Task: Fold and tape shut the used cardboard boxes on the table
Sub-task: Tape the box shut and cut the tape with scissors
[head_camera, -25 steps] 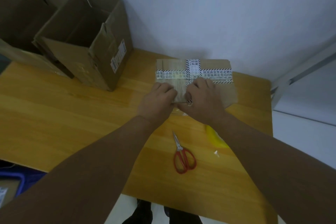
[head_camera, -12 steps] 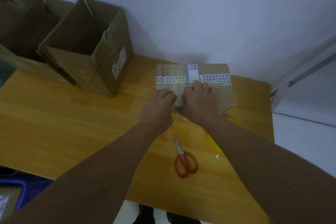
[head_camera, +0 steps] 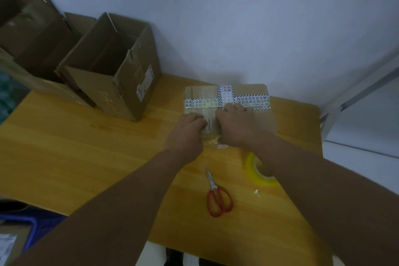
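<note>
Tabletop edges: the wooden tabletop (head_camera: 86, 147) is butting against the wall (head_camera: 216, 17) at the back. Its near edge is passing under both forearms, and its right edge is falling away toward a metal frame (head_camera: 356, 97).
Open room: bare wood is lying left of the hands, between the near edge and the standing boxes. A narrower stretch is showing to the right of the flat box.
Flat box: the flat box (head_camera: 264, 117) is lying at the back middle of the tabletop, close to the wall, with printed tape (head_camera: 252, 100) crossing its top.
Left hand: the left hand (head_camera: 190, 129) is resting knuckles-up on the box's near left part with fingers curled. Whether it is pinching anything, I cannot tell.
Right hand: the right hand (head_camera: 235, 125) is pressing on the box top, fingers laid out toward the printed tape and gripping nothing.
Around: an open box (head_camera: 103, 93) is standing upright at the back left, and a second open box (head_camera: 32, 39) is standing just beyond it at the left corner. A blue crate (head_camera: 19, 222) is showing below the near left edge.
In the way: scissors (head_camera: 218, 196) are lying between the forearms. A yellow tape roll (head_camera: 250, 164) is lying partly under the right forearm.
Since a second ago: the hands were touching and are now sitting slightly apart, with a glossy strip of clear tape (head_camera: 211, 123) showing between them. More of the tape roll is showing, while the scissors and boxes are staying put.
</note>
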